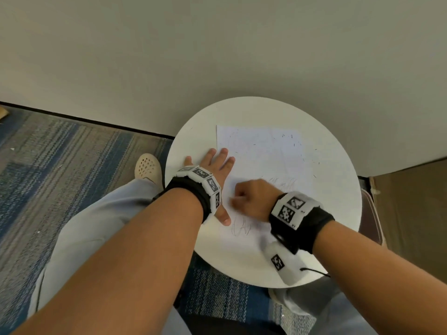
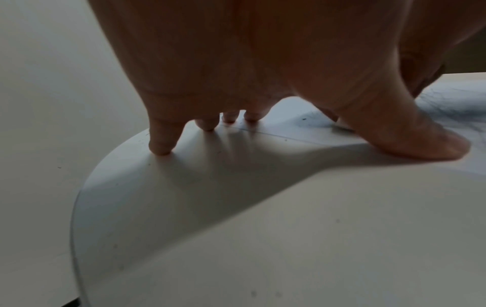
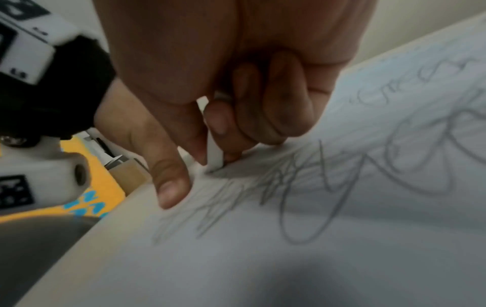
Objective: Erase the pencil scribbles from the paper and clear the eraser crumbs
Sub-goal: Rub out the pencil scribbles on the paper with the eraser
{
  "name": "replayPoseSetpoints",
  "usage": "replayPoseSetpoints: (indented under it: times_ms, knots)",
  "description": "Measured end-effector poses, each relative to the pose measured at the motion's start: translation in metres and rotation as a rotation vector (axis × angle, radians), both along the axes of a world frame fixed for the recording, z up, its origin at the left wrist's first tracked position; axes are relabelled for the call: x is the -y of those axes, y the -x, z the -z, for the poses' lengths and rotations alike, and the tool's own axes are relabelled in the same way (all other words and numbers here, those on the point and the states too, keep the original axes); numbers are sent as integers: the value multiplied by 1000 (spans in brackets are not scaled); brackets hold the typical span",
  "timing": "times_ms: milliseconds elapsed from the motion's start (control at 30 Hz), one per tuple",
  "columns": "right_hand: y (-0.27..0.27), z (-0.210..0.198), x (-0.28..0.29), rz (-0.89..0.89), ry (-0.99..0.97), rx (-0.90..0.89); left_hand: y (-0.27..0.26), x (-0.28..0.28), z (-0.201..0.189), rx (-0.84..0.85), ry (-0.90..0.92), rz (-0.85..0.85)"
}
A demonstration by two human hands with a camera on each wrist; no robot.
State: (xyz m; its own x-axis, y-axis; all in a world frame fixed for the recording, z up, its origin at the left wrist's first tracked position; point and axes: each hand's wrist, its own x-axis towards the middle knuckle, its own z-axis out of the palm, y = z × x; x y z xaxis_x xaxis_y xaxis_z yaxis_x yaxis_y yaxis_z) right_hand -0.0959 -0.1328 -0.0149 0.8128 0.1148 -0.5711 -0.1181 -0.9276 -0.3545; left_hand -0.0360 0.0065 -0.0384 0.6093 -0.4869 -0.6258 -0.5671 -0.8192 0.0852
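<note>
From the head view, a sheet of paper [image 1: 263,160] lies on a small round white table [image 1: 333,165]. The left hand [image 1: 212,170] lies flat with fingers spread, pinning the sheet's left edge. The right hand [image 1: 254,199] is curled over pencil scribbles [image 1: 242,228] near the sheet's near edge; dark eraser crumbs [image 1: 294,144] speckle the far part.

In the left wrist view, the spread fingertips [image 2: 160,148] press the tabletop and paper edge.

In the right wrist view, thumb and fingers pinch a white eraser [image 3: 216,153], its tip touching the paper among grey scribbles.
</note>
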Motion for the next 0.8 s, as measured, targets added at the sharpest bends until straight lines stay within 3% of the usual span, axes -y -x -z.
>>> replayPoseSetpoints:
  times_ms: [67, 167, 300, 433, 567, 700, 800]
  knots:
    - [-3, -1, 1, -11, 10, -36, -1, 1, 1, 2, -6, 2]
    - [-28, -8, 18, 177, 7, 70, 0, 2, -2, 0, -23, -6]
    - [-12, -3, -2, -17, 44, -5, 3, 3, -8, -5, -33, -1]
    - [-31, -8, 17, 163, 46, 72, 3, 2, -10, -7, -35, 3]
    - [-17, -3, -1, -29, 76, 3, 4, 5, -15, -29, -63, -2]
    - [-35, -9, 21, 183, 56, 71, 4, 5, -16, -30, -61, -11]
    - [-26, -7, 11, 57, 86, 22, 5, 7, -20, -43, -70, -14]
